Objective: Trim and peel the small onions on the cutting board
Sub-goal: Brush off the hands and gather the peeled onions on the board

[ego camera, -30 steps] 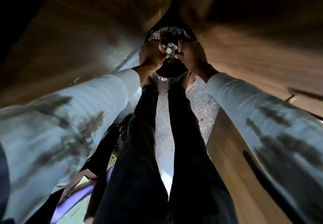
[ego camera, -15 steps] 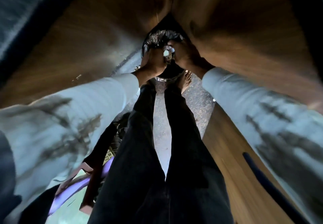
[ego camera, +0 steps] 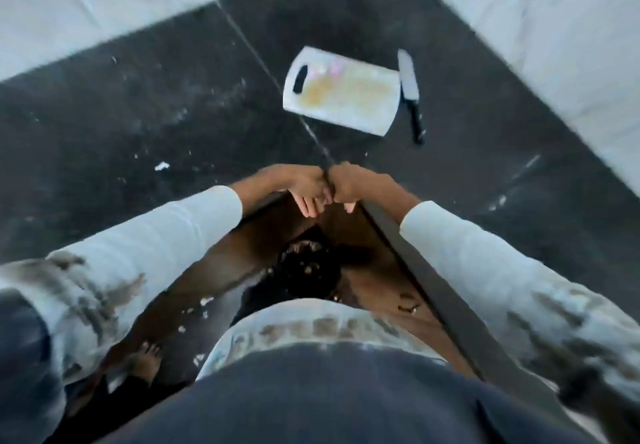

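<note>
A white cutting board (ego camera: 349,106) with yellowish stains lies on the black countertop (ego camera: 138,114). Small pinkish onion pieces (ego camera: 329,69) sit blurred near its handle slot. A black-handled knife (ego camera: 410,92) lies just right of the board. My left hand (ego camera: 308,191) and my right hand (ego camera: 353,187) are pressed together at the counter's near corner, well short of the board. The left fingers point down and the right fingers are curled. Motion blur hides whether anything is between them.
Below the counter corner a bin lined with a black bag (ego camera: 311,270) holds scraps, between wooden cabinet fronts. White peel bits (ego camera: 162,166) dot the counter and floor. Pale walls border the counter at the back and right. My bare foot (ego camera: 147,357) is on the floor.
The view has swung up from the bin and floor to the countertop. My hands, which held a small pale onion over the bin, have risen to the counter edge and stay together.
</note>
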Motion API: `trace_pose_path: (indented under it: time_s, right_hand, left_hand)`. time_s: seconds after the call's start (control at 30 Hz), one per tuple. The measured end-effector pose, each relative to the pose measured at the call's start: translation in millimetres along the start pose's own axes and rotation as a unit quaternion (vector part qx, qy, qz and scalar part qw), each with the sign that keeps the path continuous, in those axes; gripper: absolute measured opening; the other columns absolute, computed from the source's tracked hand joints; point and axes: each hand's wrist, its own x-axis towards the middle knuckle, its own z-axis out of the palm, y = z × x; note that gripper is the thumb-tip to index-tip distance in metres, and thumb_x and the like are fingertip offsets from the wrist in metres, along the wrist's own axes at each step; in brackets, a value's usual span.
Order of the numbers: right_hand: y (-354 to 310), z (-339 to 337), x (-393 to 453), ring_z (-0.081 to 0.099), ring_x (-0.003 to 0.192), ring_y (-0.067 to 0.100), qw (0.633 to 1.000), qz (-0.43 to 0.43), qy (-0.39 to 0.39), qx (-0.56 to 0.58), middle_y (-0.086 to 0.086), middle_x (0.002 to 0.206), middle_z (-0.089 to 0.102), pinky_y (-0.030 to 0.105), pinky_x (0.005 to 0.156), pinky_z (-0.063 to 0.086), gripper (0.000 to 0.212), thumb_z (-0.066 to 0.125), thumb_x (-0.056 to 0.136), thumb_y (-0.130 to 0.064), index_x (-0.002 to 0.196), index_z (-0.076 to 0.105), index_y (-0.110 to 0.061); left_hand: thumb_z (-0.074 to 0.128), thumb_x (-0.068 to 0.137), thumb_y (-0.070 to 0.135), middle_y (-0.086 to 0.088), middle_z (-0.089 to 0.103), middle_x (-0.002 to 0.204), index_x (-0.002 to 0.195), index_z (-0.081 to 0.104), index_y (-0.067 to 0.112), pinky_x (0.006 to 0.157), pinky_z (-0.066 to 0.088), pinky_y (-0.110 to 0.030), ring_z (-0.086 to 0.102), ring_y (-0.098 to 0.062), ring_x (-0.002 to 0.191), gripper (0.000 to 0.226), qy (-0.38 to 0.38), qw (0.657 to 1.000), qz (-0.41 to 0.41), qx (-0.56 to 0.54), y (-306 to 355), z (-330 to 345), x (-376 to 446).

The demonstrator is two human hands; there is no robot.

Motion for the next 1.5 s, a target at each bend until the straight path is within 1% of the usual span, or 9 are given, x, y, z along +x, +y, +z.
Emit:
trace_pose_path:
  time_s: [0.1,0.17,0.27,0.4,0.77,1.03,1.23,1.37,1.5]
  right_hand:
    - [-17,-82,-22,0.077,0.074,0.023,0.998,0.021,0.062,-0.005,-0.006,0.083,0.074,0.042,0.06,0.063,0.016,0.069,0.077,-0.032,0.087,0.06,-0.041]
    - [-53,-140,-71,0.073,0.087,0.029,0.993,0.002,0.117,0.002,0.004,0.102,0.074,0.046,0.077,0.063,0.023,0.066,0.086,-0.023,0.107,0.063,-0.032]
    - [-69,-173,-86,0.066,0.109,0.038,0.978,-0.008,0.209,0.005,0.015,0.122,0.07,0.044,0.087,0.052,0.045,0.064,0.093,-0.013,0.137,0.055,-0.015]
    - [-64,-184,-68,0.064,0.116,0.039,0.967,0.027,0.251,0.024,0.013,0.13,0.066,0.045,0.089,0.051,0.051,0.066,0.095,-0.014,0.143,0.046,-0.015]
    - [-53,-181,-7,0.065,0.114,0.039,0.96,0.086,0.252,0.087,0.01,0.131,0.065,0.047,0.093,0.053,0.049,0.07,0.098,-0.022,0.141,0.047,-0.018]
    - [-42,-187,41,0.066,0.116,0.038,0.959,0.088,0.248,0.106,0.011,0.136,0.064,0.047,0.093,0.055,0.053,0.071,0.098,-0.019,0.144,0.046,-0.018]
    - [-45,-181,68,0.059,0.131,0.039,0.965,0.079,0.231,0.094,0.013,0.157,0.048,0.051,0.102,0.052,0.071,0.07,0.099,-0.015,0.16,0.035,-0.018]
    - [-44,-182,80,0.061,0.129,0.037,0.966,0.081,0.232,0.075,0.012,0.155,0.047,0.048,0.097,0.054,0.073,0.071,0.099,-0.018,0.162,0.033,-0.022]
    - [-44,-176,87,0.061,0.126,0.035,0.964,0.082,0.239,0.081,0.011,0.149,0.053,0.046,0.094,0.056,0.059,0.069,0.101,-0.021,0.154,0.043,-0.023]
  left_hand:
    - [0.067,0.098,0.014,-0.004,0.083,0.095,0.114,0.074,0.01,0.08,0.068,-0.045,0.08,-0.022,0.079,0.019,0.055,0.997,0.054,0.014,30,-54,-12]
    - [0.062,0.1,0.009,-0.004,0.08,0.097,0.114,0.072,0.014,0.075,0.064,-0.038,0.076,-0.021,0.079,0.018,0.115,0.988,0.1,0.008,46,-81,-24]
    - [0.062,0.098,0.014,0.0,0.076,0.116,0.13,0.067,0.021,0.09,0.058,-0.038,0.072,-0.022,0.106,0.033,0.252,0.958,0.131,0.041,43,-104,-22]
    - [0.061,0.096,0.014,0.0,0.063,0.141,0.148,0.053,0.023,0.105,0.053,-0.043,0.063,-0.026,0.127,0.053,0.324,0.937,0.119,0.06,30,-127,-1]
    - [0.068,0.093,0.014,-0.003,0.051,0.143,0.152,0.046,0.018,0.092,0.053,-0.042,0.061,-0.028,0.124,0.062,0.304,0.942,0.115,0.084,9,-166,70]
    - [0.071,0.096,0.02,-0.004,0.046,0.153,0.159,0.041,0.016,0.104,0.053,-0.046,0.046,-0.025,0.141,0.07,0.279,0.942,0.141,0.121,12,-188,115]
    - [0.068,0.1,0.025,-0.006,0.045,0.161,0.165,0.033,0.017,0.111,0.049,-0.048,0.041,-0.029,0.148,0.075,0.227,0.944,0.164,0.174,17,-193,132]
    - [0.07,0.099,0.027,-0.008,0.045,0.157,0.162,0.038,0.014,0.106,0.051,-0.046,0.045,-0.029,0.144,0.072,0.244,0.94,0.149,0.188,19,-192,142]
    - [0.072,0.098,0.028,-0.008,0.043,0.153,0.156,0.047,0.011,0.097,0.057,-0.046,0.048,-0.027,0.139,0.065,0.249,0.948,0.116,0.161,24,-193,150]
